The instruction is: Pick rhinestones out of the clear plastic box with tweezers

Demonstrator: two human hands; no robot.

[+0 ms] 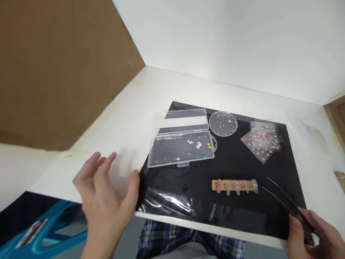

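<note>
At mat's (234, 169) right edge, my R hand (312, 233) pinches tweezers (285, 201) (tips near nail strip (234, 185)); L hand (105, 201) spread open w/ thumb touching mat's left edge.

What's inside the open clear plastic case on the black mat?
The open clear case holds a scatter of small decorations, white and coloured, mostly toward its right end. The black mat shows through it. Its raised lid looks nearly bare.

- Plain white wall (229, 39) behind a white tabletop (129, 108).
- Brown cardboard panel (54, 64) upright at left.
- Turquoise plastic frame (45, 237) below, perhaps a chair.
</note>
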